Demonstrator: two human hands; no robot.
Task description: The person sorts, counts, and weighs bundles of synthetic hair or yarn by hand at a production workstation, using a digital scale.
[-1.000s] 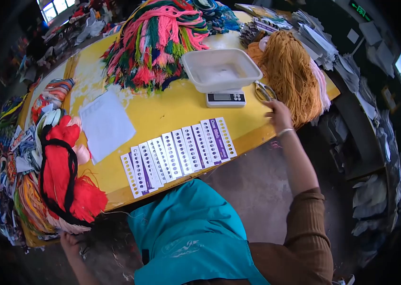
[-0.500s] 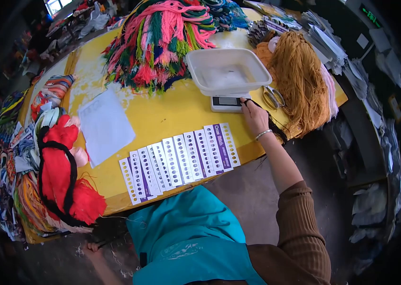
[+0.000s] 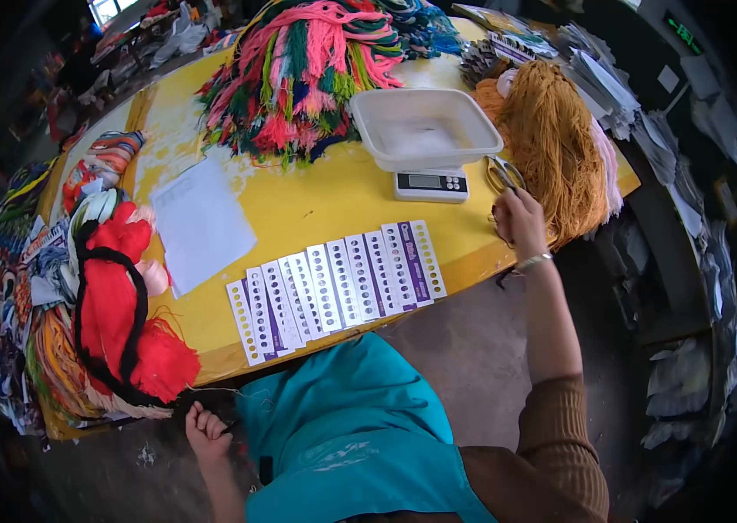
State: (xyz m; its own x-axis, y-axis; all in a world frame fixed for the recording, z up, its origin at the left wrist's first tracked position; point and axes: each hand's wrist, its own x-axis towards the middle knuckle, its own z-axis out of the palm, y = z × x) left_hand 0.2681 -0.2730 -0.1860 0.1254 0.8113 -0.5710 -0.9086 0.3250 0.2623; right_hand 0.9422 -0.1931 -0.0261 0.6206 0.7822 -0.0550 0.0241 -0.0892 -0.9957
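Note:
My left hand (image 3: 209, 433) is low at the table's front left edge, fingers curled on dark thread by the end of a black skein (image 3: 139, 318). That skein loops over a bright red thread bundle (image 3: 111, 301). My right hand (image 3: 521, 223) is closed over the right side of the table, just below the scissors (image 3: 504, 174). Dark thread shows at its fingertips, and a black strand (image 3: 504, 277) hangs under the wrist; the grip is partly hidden. Left of this hand stands a digital scale (image 3: 429, 186) carrying a white plastic tub (image 3: 425, 157).
Punched thread cards (image 3: 338, 283) lie fanned along the front edge of the yellow table (image 3: 299, 200). A white paper sheet (image 3: 201, 225) lies at the left. Multicoloured yarn (image 3: 303, 70) is heaped at the back, golden-brown thread (image 3: 556, 148) at the right.
My right hand has moved right and down, away from the scale, taking the dark thread along. My left hand has come up to the table's edge beside the black skein.

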